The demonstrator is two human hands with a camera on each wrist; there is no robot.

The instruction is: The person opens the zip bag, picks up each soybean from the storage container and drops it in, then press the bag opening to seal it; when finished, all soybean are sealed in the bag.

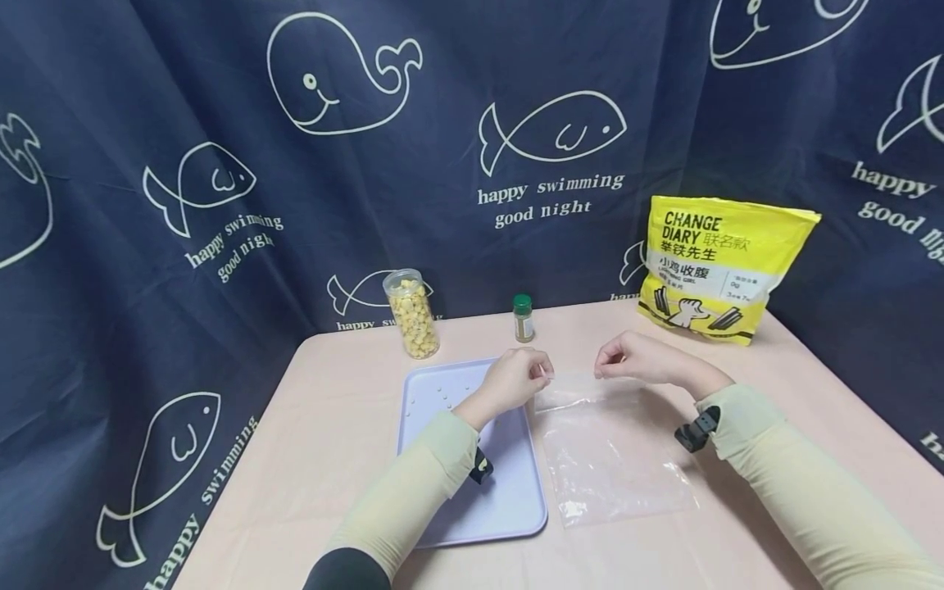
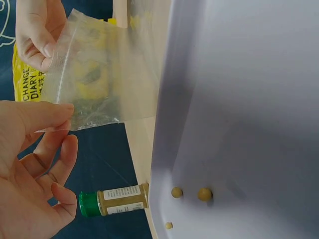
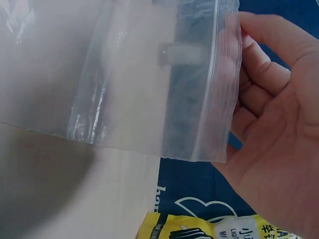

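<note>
A clear zip-lock bag (image 1: 612,459) hangs from both hands at its top edge, its lower part reaching down over the table. My left hand (image 1: 514,378) pinches one top corner between thumb and forefinger, the other fingers loosely bent in the left wrist view. Near the opposite corner, my right hand (image 1: 649,360) pinches the zip edge (image 3: 214,84). The bag looks flat, with nothing visible in it. Beside it lies a lavender tray (image 1: 509,492), partly under my left forearm, carrying several small tan balls (image 2: 205,194) toward its far end.
Behind the tray stands a clear jar of yellow pieces (image 1: 415,315). A small green-capped spice bottle (image 1: 523,319) is at the table's back edge. At the back right stands a yellow pouch (image 1: 719,270). A dark blue printed curtain (image 1: 442,164) surrounds the pink table (image 1: 295,459).
</note>
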